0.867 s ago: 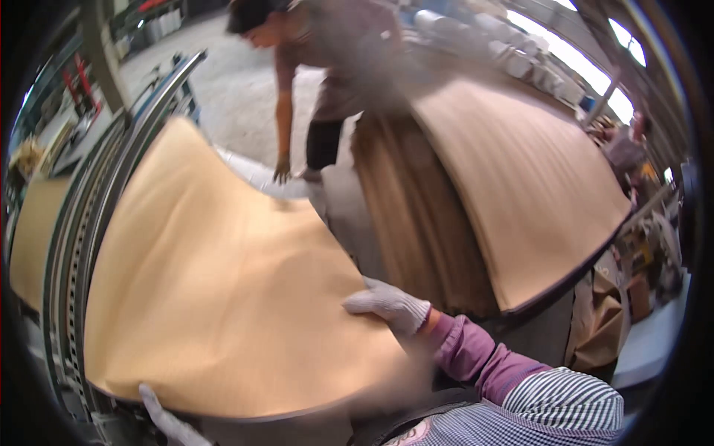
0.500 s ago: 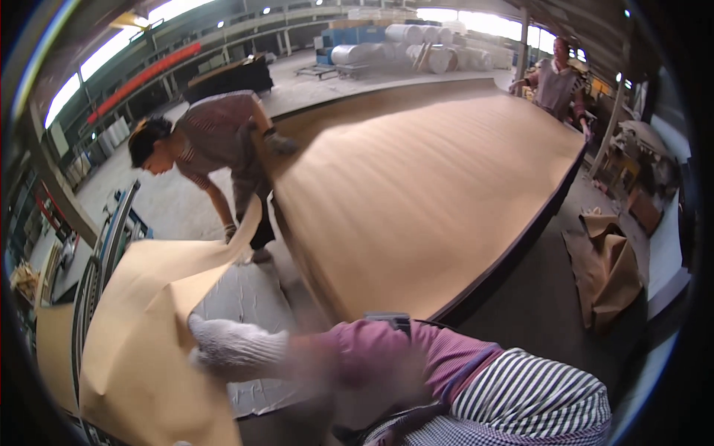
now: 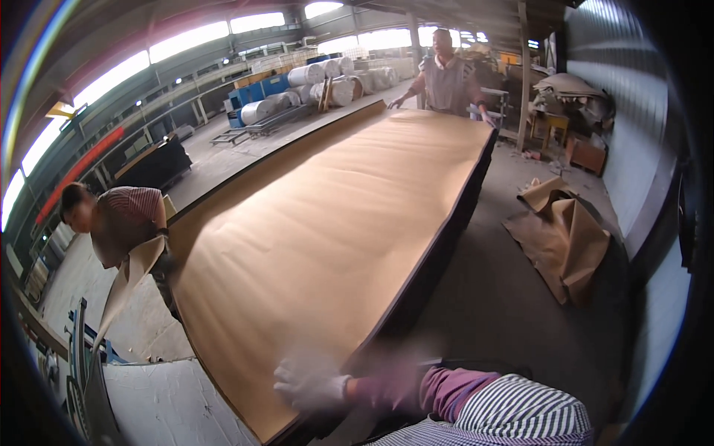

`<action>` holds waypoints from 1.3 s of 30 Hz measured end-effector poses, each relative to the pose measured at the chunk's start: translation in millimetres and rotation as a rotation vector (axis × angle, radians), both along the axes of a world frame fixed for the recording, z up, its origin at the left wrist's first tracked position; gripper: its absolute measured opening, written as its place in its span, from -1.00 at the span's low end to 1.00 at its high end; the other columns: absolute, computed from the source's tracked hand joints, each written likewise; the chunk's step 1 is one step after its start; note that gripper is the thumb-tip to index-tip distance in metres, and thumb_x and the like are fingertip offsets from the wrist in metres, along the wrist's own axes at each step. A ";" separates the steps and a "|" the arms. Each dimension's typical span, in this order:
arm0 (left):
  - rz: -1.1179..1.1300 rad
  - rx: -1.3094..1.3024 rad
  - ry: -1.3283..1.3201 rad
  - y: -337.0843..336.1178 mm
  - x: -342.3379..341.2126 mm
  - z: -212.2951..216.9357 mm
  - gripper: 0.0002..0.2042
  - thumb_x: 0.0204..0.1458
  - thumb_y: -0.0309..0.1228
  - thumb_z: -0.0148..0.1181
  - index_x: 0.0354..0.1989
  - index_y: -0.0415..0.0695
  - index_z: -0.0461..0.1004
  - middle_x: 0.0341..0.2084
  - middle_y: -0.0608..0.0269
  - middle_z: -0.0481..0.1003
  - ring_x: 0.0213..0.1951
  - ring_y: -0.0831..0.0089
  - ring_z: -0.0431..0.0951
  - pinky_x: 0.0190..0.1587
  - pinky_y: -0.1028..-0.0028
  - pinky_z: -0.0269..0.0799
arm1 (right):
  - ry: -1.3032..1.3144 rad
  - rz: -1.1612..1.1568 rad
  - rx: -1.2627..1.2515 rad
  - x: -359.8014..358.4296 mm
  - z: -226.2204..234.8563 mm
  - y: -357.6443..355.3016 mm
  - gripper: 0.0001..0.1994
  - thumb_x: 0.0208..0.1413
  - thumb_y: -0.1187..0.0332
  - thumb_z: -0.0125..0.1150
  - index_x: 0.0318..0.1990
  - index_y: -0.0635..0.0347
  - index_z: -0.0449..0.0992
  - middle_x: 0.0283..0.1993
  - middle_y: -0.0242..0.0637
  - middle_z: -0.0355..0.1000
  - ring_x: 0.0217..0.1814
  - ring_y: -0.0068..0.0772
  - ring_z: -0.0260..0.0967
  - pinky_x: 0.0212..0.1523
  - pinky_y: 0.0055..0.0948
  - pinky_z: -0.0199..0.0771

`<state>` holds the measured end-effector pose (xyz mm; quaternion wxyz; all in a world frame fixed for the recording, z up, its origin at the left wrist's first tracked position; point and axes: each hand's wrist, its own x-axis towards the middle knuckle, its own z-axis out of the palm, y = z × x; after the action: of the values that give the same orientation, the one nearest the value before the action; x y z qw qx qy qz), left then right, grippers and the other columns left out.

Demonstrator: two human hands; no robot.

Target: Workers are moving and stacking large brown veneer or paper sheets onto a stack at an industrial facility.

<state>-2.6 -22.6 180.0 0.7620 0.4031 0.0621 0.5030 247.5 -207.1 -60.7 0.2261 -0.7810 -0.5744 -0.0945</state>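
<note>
My right hand (image 3: 309, 383), in a white knit glove, is over the near end of a large brown sheet (image 3: 320, 238). Its fingers are smeared by motion, so I cannot make out whether it grips anything. The forearm comes in from the lower right in a purple and striped sleeve. My left hand is out of view. The brown sheet lies on a dark-edged stack and reaches away to a person (image 3: 445, 78), whose hands are at its far corners. At left, another person (image 3: 123, 223) bends beside the stack with a loose brown piece (image 3: 137, 271) hanging near them.
Crumpled brown sheeting (image 3: 565, 238) lies on the floor at right. A pale grey, wrinkled surface (image 3: 171, 401) is at lower left, beside a machine frame (image 3: 78, 357). White rolls (image 3: 305, 76) and blue crates (image 3: 256, 91) stand at the back. A pale wall (image 3: 621, 141) rises at right.
My view has swung right. My right hand has moved from the loose brown piece at left to the large sheet's near end. The bending person's loose piece now hangs upright.
</note>
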 end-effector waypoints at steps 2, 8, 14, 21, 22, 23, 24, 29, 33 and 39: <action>-0.110 -0.343 0.093 25.9 2.7 -54.0 -0.65 0.25 -0.18 0.00 -0.18 -0.31 0.43 -0.64 0.28 0.42 -0.83 0.55 0.21 -0.87 0.63 0.04 | -0.023 -0.001 0.027 -2.3 5.1 -10.8 -0.41 -0.14 0.06 0.18 0.08 0.18 0.44 0.14 -0.04 0.33 0.24 0.00 0.18 0.27 -0.10 0.10; -0.342 0.096 0.886 -102.7 57.8 -83.0 -0.57 0.28 -0.05 -0.11 -0.27 -0.20 0.49 -0.50 0.20 0.59 -0.55 0.53 0.50 -0.51 0.60 0.27 | 1.353 0.402 0.493 -62.7 53.5 -38.8 -0.33 0.03 0.10 0.22 0.23 0.34 0.24 0.27 -0.02 0.23 0.32 -0.20 0.14 0.26 -0.22 0.15; -0.945 -0.008 0.900 -119.2 70.2 -120.7 -0.55 0.26 -0.04 -0.09 -0.18 -0.25 0.49 -0.33 0.12 0.57 -0.35 0.36 0.56 -0.26 0.43 0.45 | 1.186 -0.260 0.536 -55.9 104.4 -89.0 -0.47 0.27 0.28 -0.01 0.35 0.21 0.12 -0.23 -0.35 0.41 -0.20 -0.59 0.35 -0.13 -0.54 0.42; -0.520 -0.728 0.621 -45.3 46.8 -167.4 -0.78 0.21 -0.19 0.04 -0.44 0.02 0.29 -0.65 0.48 0.13 -0.60 0.53 0.15 -0.56 0.59 0.18 | 1.333 -0.356 0.883 -6.6 109.5 -159.3 -0.50 0.23 0.43 -0.04 0.33 0.29 0.14 -0.54 -0.47 0.29 -0.59 -0.68 0.21 -0.53 -0.63 0.34; -0.426 -0.717 0.627 -32.8 48.5 -170.0 -0.75 0.22 -0.20 0.04 -0.48 0.01 0.27 -0.68 0.49 0.08 -0.63 0.56 0.11 -0.58 0.62 0.14 | 1.413 -0.285 0.825 -2.6 115.7 -166.6 -0.50 0.23 0.41 -0.01 0.30 0.37 0.15 -0.47 -0.41 0.36 -0.52 -0.67 0.28 -0.48 -0.61 0.38; -0.413 -0.731 0.634 -21.9 53.0 -182.3 -0.75 0.22 -0.20 0.04 -0.48 0.01 0.27 -0.68 0.49 0.08 -0.63 0.56 0.11 -0.58 0.62 0.14 | 1.428 -0.288 0.809 -2.9 113.7 -159.3 -0.50 0.23 0.41 -0.01 0.30 0.37 0.15 -0.47 -0.41 0.36 -0.52 -0.67 0.28 -0.48 -0.61 0.38; -0.474 -0.673 0.639 -11.9 58.9 -196.1 -0.77 0.21 -0.19 0.05 -0.43 -0.02 0.33 -0.66 0.47 0.19 -0.60 0.53 0.22 -0.56 0.59 0.22 | 1.443 -0.327 0.733 -4.0 114.6 -149.3 -0.49 0.24 0.39 0.00 0.31 0.38 0.13 -0.45 -0.43 0.36 -0.48 -0.68 0.28 -0.42 -0.63 0.38; -0.591 -0.327 0.637 -23.1 110.4 -241.6 -0.80 0.21 -0.18 0.00 -0.37 0.00 0.34 -0.63 0.45 0.26 -0.58 0.51 0.28 -0.50 0.51 0.27 | 0.292 -0.502 0.325 27.5 63.7 -138.5 -0.52 0.15 0.16 0.15 0.11 0.34 0.38 -0.15 -0.06 0.47 -0.19 -0.23 0.47 -0.22 -0.34 0.55; -0.653 0.249 0.673 -60.8 53.0 -217.5 -0.68 0.21 -0.18 0.03 -0.03 -0.18 0.40 -0.30 0.13 0.55 -0.29 0.32 0.56 -0.24 0.35 0.47 | 1.736 -0.494 0.710 41.9 54.6 -124.9 -0.46 0.21 -0.07 0.05 0.17 0.15 0.32 -0.22 -0.26 0.41 -0.18 -0.38 0.40 -0.25 -0.28 0.51; -0.666 -0.710 0.726 -39.2 -27.9 -258.0 -0.51 0.22 -0.12 -0.04 0.20 -0.19 0.20 0.12 -0.04 0.25 0.15 0.04 0.28 0.06 0.10 0.38 | 1.641 0.130 0.597 5.9 44.2 -94.6 -0.61 0.20 0.20 0.13 0.12 0.14 0.36 0.19 -0.19 0.24 0.03 -0.25 0.38 0.02 -0.26 0.47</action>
<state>-30.5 -61.8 -78.0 0.8965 0.2679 0.3525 0.0162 253.4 -301.6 -16.5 0.7679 -0.4764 -0.2251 0.3642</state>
